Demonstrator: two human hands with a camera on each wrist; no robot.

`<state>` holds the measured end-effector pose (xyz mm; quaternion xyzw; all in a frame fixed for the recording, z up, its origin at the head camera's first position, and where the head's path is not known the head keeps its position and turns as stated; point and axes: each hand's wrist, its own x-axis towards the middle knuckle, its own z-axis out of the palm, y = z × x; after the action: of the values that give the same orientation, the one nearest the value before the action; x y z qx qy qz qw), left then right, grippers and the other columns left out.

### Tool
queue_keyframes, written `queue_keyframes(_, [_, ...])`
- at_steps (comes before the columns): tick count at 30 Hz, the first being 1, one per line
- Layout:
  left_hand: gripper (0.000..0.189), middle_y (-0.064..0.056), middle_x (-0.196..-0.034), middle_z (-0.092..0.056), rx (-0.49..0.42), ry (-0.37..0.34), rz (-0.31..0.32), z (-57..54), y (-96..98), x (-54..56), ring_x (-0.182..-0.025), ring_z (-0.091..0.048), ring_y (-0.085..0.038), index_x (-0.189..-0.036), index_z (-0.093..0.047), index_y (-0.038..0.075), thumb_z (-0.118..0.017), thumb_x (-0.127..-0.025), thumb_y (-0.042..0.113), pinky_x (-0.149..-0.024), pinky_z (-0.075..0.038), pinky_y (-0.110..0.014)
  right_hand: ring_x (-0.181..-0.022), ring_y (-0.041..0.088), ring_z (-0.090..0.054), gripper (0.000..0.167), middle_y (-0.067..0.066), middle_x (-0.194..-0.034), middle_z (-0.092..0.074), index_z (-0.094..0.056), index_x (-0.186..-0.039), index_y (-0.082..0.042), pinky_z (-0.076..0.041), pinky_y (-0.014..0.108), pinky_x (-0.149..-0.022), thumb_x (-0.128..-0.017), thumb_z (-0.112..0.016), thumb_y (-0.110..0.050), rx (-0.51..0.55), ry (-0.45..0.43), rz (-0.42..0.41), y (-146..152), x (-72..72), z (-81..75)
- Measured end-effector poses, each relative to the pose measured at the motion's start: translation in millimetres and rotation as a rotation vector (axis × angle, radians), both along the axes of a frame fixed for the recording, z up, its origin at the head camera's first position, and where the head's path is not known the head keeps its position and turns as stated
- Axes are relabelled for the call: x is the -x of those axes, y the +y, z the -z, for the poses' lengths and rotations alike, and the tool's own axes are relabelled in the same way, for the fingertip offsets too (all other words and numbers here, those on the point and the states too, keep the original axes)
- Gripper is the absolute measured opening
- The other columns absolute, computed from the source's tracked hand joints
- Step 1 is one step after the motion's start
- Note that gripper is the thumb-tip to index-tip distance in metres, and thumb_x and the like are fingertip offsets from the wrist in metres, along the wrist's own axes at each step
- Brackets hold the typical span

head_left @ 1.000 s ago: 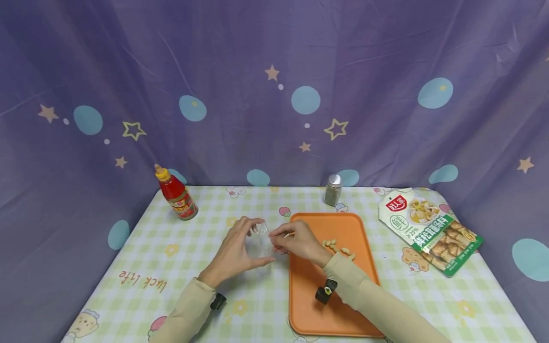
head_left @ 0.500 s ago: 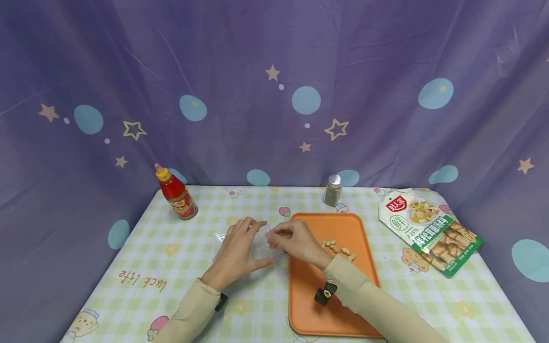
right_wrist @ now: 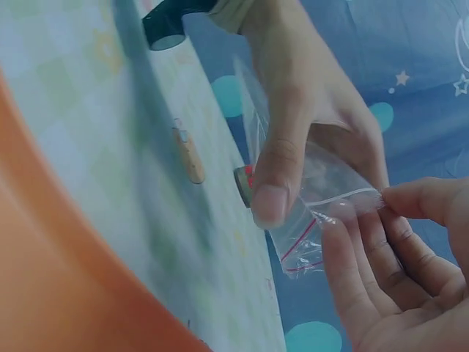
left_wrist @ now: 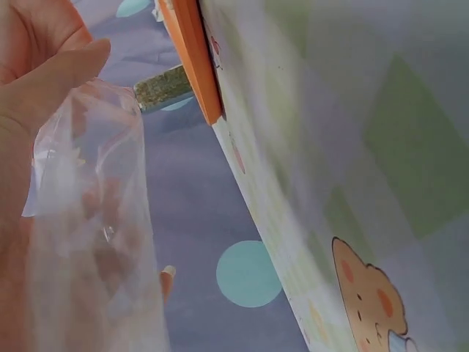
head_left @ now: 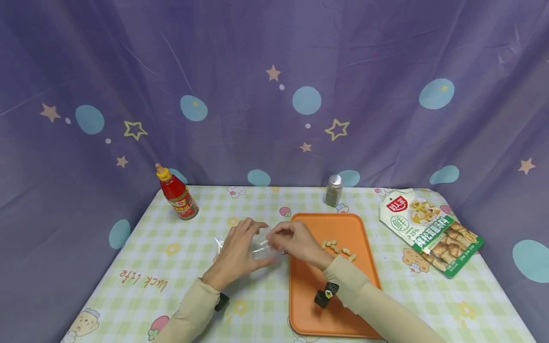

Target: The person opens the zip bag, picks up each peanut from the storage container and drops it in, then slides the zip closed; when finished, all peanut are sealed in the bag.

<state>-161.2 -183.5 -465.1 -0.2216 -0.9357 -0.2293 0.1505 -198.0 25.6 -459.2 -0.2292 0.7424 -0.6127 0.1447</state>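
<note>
A clear zip-lock bag [right_wrist: 297,246] with red lines near its mouth is between my two hands, above the tablecloth just left of the orange tray. My left hand [head_left: 233,259] holds it with thumb and fingers curved around it, spread apart in the head view. Part of the clear plastic [head_left: 260,245] shows between the hands, and some juts out behind the left hand. With its fingertips, my right hand [head_left: 300,242] pinches the bag's rim at the mouth. The left wrist view shows the bag [left_wrist: 102,242] hanging loose and see-through; I see nothing in it.
The orange tray [head_left: 317,309] lies under my right forearm, with several peanuts [head_left: 333,247] on it. Behind it stands a shaker [head_left: 332,191] of dried seasoning. A red sauce bottle [head_left: 177,195] is at the back left, a mushroom-seasoning pouch [head_left: 431,231] at the right.
The left hand has turned slightly, and part of the clear bag now shows behind it. The right hand's fingers have shifted a little along the bag's mouth.
</note>
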Motion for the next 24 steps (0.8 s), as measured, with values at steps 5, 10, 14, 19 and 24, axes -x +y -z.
queue_keyframes(5, [0.079,0.0,-0.112,-0.062,-0.041,-0.008,0.004,-1.5,-0.7,-0.2,-0.099,-0.057,-0.02,-0.13,-0.064,0.018,-0.097,-0.066,0.049,-0.081,-0.042,-0.034,-0.084,0.026,-0.077,0.025,0.025,-0.098,-0.077,-0.074,-0.111,0.007,-0.064,0.033,-0.075,-0.102,-0.066,-0.015,0.062,-0.033,-0.01,3.7,1.2,-5.6])
queue_keyframes(10, [0.082,0.001,-0.11,-0.06,-0.054,-0.056,0.005,-2.5,-0.4,-0.6,-0.095,-0.057,-0.021,-0.136,-0.062,0.018,-0.094,-0.07,0.054,-0.082,-0.043,-0.034,-0.081,0.028,-0.076,0.027,0.026,-0.097,-0.076,-0.073,-0.111,0.009,-0.065,0.041,-0.076,-0.102,-0.066,-0.016,0.073,-0.043,-0.014,5.0,1.5,-7.7])
queue_keyframes(14, [0.088,0.008,-0.11,-0.057,-0.047,-0.077,0.001,-3.4,0.2,-1.9,-0.093,-0.052,-0.013,-0.142,-0.059,0.02,-0.088,-0.071,0.064,-0.083,-0.044,-0.032,-0.077,0.016,-0.074,0.024,0.023,-0.096,-0.076,-0.074,-0.109,0.005,-0.064,0.049,-0.077,-0.102,-0.067,-0.017,0.066,-0.045,-0.021,5.4,1.2,-7.6])
queue_keyframes(19, [0.09,0.006,-0.116,-0.059,-0.068,-0.085,0.007,-4.8,1.9,-3.1,-0.098,-0.055,-0.012,-0.143,-0.059,0.02,-0.087,-0.071,0.067,-0.082,-0.049,-0.032,-0.08,0.014,-0.074,0.026,0.02,-0.099,-0.076,-0.074,-0.112,0.003,-0.064,0.043,-0.078,-0.103,-0.066,-0.02,0.058,-0.048,-0.039,9.1,0.1,-9.7])
queue_keyframes(24, [0.088,0.008,-0.119,-0.059,-0.075,-0.075,-0.003,-5.2,2.3,-3.1,-0.1,-0.056,-0.01,-0.142,-0.058,0.022,-0.089,-0.071,0.064,-0.083,-0.053,-0.032,-0.086,0.019,-0.076,0.027,0.019,-0.101,-0.076,-0.073,-0.115,0.0,-0.064,0.04,-0.082,-0.105,-0.064,-0.024,0.047,-0.042,-0.04,20.5,0.6,-10.5])
